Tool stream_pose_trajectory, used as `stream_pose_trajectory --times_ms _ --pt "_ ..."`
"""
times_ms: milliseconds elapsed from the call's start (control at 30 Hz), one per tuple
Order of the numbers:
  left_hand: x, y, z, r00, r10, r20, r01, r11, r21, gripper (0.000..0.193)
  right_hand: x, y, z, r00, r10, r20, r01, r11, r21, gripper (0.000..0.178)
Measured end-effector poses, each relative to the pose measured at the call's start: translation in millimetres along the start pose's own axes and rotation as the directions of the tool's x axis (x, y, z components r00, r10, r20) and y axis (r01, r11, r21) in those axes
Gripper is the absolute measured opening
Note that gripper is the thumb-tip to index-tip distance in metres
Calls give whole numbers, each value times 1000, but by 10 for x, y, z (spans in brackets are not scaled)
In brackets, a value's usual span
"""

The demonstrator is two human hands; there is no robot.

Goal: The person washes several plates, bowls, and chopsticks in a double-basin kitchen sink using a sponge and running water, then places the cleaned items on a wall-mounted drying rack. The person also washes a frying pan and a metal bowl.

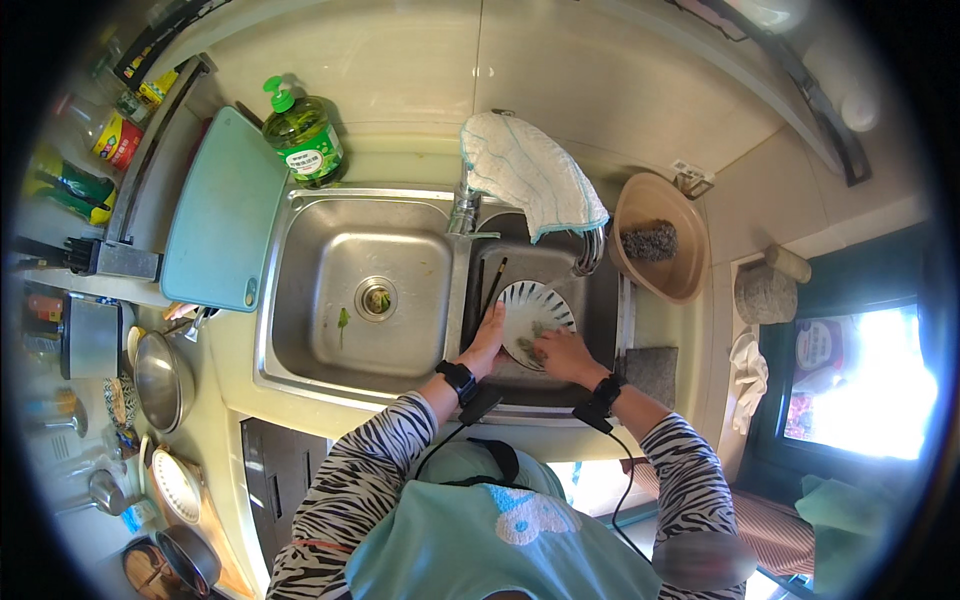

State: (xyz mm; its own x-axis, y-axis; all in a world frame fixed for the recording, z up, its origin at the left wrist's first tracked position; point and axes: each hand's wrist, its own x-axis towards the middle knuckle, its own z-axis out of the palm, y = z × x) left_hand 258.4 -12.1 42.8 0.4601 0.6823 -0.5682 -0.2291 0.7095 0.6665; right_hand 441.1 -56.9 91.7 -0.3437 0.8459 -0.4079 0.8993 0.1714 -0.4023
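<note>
In the right sink basin point(600, 345), a white plate point(522, 300) with dark stripes around its rim is held tilted under the faucet. My left hand point(487, 338) grips the plate's left edge, with part of the fingers hidden beneath it. Over the plate's lower right face, my right hand point(566, 355) presses a grey-green wad point(532, 340), too blurred to name exactly. A white cloth with blue edging point(535, 170) drapes over the faucet point(590, 250). Behind the plate, a dark thin stick point(496, 280), perhaps a chopstick, leans in the basin.
The left sink basin point(335, 270) has green scraps around its drain point(376, 298). A green pump bottle point(303, 140) and a light-blue cutting board point(225, 210) stand behind and left. At right are a tan plastic basin point(690, 235) holding a grey scourer point(650, 241), and a grey cloth point(652, 375).
</note>
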Motion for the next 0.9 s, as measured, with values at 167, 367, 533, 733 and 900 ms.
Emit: stream_pose_trajectory --times_ms 167,367,533,733,900 --pt "-132 229 75 977 -211 22 208 974 93 57 179 306 20 951 -114 -289 48 973 -224 33" --pt "10 325 72 963 -268 8 266 958 106 55 473 31 185 992 112 -59 -62 838 543 50" --pt "255 577 -26 921 -388 26 386 920 66 48 279 -125 -58 997 -54 -57 75 872 484 58" --pt "473 403 444 990 20 -141 57 852 521 62 240 -90 40 944 135 -301 78 795 602 45" --pt "685 2 530 886 463 33 -288 494 821 59 235 159 38 896 315 -313 82 575 814 40"
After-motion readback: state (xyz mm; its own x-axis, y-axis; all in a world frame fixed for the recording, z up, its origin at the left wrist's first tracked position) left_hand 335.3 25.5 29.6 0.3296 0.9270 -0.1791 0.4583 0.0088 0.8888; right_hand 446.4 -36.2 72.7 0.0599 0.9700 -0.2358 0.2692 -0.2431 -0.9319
